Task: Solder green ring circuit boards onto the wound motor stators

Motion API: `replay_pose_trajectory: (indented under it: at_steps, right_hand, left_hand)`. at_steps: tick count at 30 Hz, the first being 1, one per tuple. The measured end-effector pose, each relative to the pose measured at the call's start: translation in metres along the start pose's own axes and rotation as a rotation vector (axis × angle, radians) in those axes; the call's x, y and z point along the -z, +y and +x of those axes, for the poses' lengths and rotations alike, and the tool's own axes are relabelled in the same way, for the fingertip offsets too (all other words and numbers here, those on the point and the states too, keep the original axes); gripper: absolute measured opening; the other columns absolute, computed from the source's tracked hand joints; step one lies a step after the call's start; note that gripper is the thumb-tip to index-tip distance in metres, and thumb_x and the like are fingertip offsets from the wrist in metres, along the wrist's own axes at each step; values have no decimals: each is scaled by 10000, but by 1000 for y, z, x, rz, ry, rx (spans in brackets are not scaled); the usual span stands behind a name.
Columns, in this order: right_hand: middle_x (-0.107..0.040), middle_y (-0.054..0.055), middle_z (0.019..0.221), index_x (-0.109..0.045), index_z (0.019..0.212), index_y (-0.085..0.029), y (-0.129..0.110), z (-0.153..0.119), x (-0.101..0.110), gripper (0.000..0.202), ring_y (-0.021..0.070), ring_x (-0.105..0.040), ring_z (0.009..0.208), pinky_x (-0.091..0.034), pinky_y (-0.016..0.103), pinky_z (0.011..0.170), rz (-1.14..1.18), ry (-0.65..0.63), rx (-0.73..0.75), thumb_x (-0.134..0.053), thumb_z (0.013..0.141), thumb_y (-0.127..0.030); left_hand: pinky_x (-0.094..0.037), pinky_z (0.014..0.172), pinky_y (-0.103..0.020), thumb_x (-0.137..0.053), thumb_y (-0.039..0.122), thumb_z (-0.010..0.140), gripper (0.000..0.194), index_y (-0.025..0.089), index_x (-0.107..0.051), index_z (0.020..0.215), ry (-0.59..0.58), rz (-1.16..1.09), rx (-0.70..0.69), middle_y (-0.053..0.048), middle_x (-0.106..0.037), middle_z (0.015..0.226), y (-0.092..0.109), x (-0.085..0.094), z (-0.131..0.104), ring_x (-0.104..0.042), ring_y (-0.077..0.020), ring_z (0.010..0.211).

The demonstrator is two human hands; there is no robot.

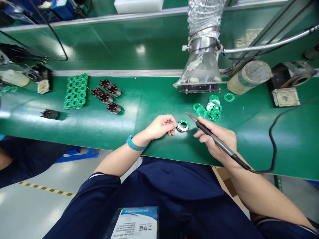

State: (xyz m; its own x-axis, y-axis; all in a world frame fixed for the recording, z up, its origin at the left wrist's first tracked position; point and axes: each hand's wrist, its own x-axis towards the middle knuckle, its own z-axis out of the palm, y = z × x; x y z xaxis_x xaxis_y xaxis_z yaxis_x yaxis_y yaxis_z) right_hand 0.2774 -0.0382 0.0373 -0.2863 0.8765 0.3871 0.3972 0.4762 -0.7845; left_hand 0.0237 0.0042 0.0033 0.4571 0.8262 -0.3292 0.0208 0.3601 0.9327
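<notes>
My right hand (219, 137) grips a soldering iron (211, 134) like a pen, its tip pointing up and left, apart from the work. On the green bench, a motor stator (183, 126) stands with a green ring-shaped circuit board on top. The closed fingers of my left hand (164, 126) reach its left edge; whether they pinch the stator itself or a wire on it is too small to tell. Beyond the iron's tip lies a loose pile of green ring boards (211, 109).
A fume extraction hood (200, 66) hangs over the back. Several stators (107, 94) and a panel of ring boards (76, 91) lie left. At right stand a cylindrical container (249, 78) and a soldering iron stand (286, 83). The iron's cord (272, 142) loops right. Someone's arm (27, 159) shows at left.
</notes>
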Motion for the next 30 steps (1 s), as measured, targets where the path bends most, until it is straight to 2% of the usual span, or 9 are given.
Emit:
replay_pose_trajectory:
  at_steps: [3, 6, 8, 13, 16, 18, 22, 27, 30]
  right_hand:
    - [-798, 38, 940, -672, 1340, -258, 14, 8, -3, 388, 217, -761, 850, -610, 382, 863, -94, -64, 90, -670, 974, -386]
    - [-739, 94, 1256, -685, 1305, -270, 33, 15, -18, 386, 297, -713, 1142, -588, 454, 980, -198, -154, 148, -673, 955, -431]
    - [-672, 103, 1382, -649, 1346, -283, 46, 16, -32, 424, 309, -675, 1234, -574, 470, 1034, -175, -185, 146, -655, 957, -450]
    - [-696, 85, 1348, -622, 1376, -332, 66, 8, -47, 452, 319, -709, 1192, -613, 452, 986, -86, -206, 55, -618, 955, -497]
    - [-669, 61, 1405, -574, 1422, -423, 71, 3, -45, 493, 358, -688, 1232, -616, 485, 982, -91, -232, 6, -622, 940, -514]
    - [-665, 49, 1416, -573, 1424, -430, 72, 1, -44, 507, 371, -697, 1216, -622, 504, 963, -109, -224, -12, -624, 931, -535]
    - [-706, 59, 1359, -623, 1376, -356, 65, 1, -44, 499, 342, -734, 1154, -636, 457, 910, -126, -197, -48, -631, 924, -568]
    - [-745, 82, 1282, -660, 1320, -288, 52, 4, -48, 447, 283, -764, 1079, -633, 402, 896, -103, -138, -62, -655, 932, -511]
    - [-754, 97, 1249, -666, 1306, -255, 50, 4, -52, 449, 270, -762, 1075, -622, 412, 929, -66, -76, -60, -681, 923, -489]
  left_hand:
    - [-516, 544, -192, -714, 291, 896, 193, 127, -614, 879, -1, -3, 29, -6, -672, 618, 3, -3, -2, -655, -92, 545]
    - [-510, 534, -185, -688, 254, 917, 148, 132, -609, 887, -31, 2, 76, 2, -667, 624, 4, -3, -1, -657, -88, 544]
    - [-497, 514, -171, -685, 227, 917, 130, 138, -596, 886, -28, 4, 119, 12, -653, 610, 5, -2, 1, -654, -85, 524]
    - [-510, 453, -211, -780, 350, 836, 275, 121, -633, 796, -104, -153, 393, -41, -662, 627, 3, 4, 8, -688, -159, 526]
    - [-526, 461, -224, -828, 302, 741, 248, 97, -690, 760, -174, -328, 566, -64, -661, 643, -1, 9, 15, -665, -154, 535]
    - [-492, 452, -204, -848, 253, 684, 229, 99, -681, 719, -201, -401, 594, -43, -627, 614, -5, 12, 18, -609, -122, 507]
    - [-412, 466, -190, -823, 300, 728, 254, 138, -628, 748, -121, -271, 403, -4, -592, 609, -9, 6, 8, -558, -100, 506]
    - [-490, 676, -287, -676, 321, 890, 154, 185, -635, 829, 269, 388, -172, -20, -617, 726, -18, -21, -17, -587, -148, 672]
    - [-503, 837, -348, -566, 275, 961, 172, 199, -700, 883, 462, 621, -354, -67, -652, 832, -30, -45, -25, -596, -196, 813]
